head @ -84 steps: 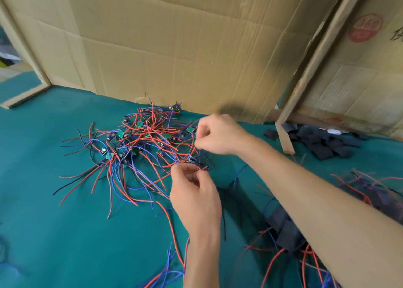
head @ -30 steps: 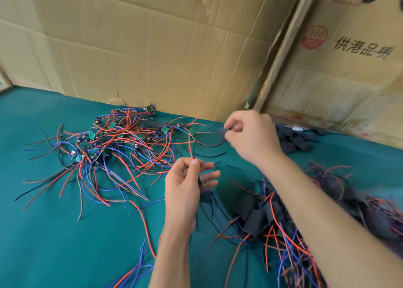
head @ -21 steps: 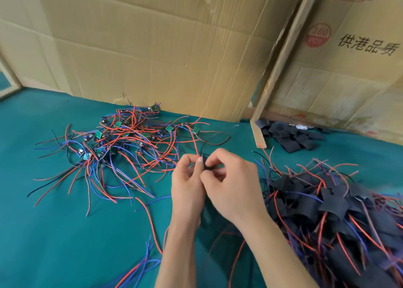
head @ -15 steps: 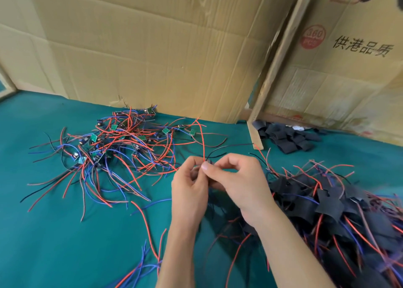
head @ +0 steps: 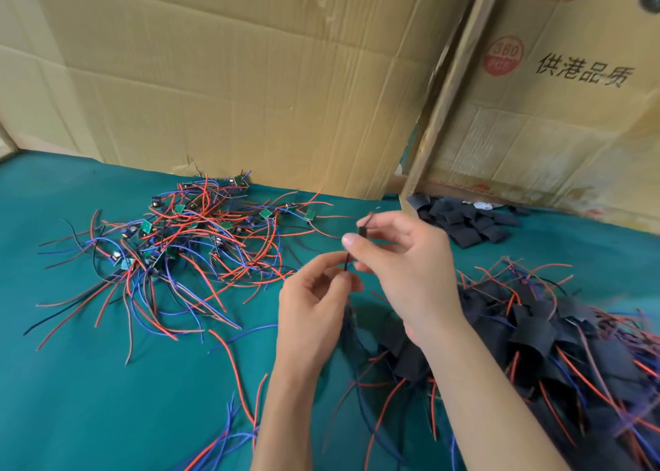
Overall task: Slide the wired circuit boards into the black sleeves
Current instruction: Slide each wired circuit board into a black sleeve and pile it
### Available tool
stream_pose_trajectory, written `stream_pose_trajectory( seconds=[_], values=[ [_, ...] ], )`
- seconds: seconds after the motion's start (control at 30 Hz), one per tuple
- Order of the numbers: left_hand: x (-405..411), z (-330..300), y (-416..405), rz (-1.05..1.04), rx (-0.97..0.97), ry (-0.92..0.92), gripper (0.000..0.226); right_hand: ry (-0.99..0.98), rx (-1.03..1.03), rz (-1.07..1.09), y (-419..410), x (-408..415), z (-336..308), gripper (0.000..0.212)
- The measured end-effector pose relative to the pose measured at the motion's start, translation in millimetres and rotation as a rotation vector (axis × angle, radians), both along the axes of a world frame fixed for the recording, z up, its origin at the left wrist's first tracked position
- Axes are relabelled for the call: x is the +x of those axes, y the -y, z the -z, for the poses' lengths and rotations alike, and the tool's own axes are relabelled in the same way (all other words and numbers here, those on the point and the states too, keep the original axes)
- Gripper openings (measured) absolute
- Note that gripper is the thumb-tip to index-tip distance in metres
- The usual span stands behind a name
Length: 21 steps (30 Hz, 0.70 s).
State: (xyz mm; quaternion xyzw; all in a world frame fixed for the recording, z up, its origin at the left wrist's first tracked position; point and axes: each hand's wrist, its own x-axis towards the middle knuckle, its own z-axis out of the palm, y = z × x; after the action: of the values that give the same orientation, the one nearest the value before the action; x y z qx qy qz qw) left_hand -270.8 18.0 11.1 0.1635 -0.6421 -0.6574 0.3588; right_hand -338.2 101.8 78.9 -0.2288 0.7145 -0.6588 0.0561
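While your right hand (head: 403,260) pinches a black sleeve (head: 362,230) and your left hand (head: 314,303) pinches the wires (head: 346,260) beneath it, you have a large sleeved pile (head: 557,331) at right. The unsleeved tangle of boards (head: 185,235) at left and spare sleeves (head: 464,220) remain.
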Motion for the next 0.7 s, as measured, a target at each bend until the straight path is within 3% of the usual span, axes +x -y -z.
stream_pose_trajectory(
  seconds=[0.17,0.4,0.7],
  values=[
    [1,1,3,0.003,0.049,-0.07,0.02,0.01,0.033,-0.093,-3,1,6,0.02],
    [3,0,4,-0.069,0.314,-0.127,0.013,0.177,-0.309,0.114,-26,-15,-4,0.014],
    [5,-3,2,-0.045,0.325,-0.129,0.015,0.338,-0.438,0.182,-13,-15,-3,0.014]
  ],
)
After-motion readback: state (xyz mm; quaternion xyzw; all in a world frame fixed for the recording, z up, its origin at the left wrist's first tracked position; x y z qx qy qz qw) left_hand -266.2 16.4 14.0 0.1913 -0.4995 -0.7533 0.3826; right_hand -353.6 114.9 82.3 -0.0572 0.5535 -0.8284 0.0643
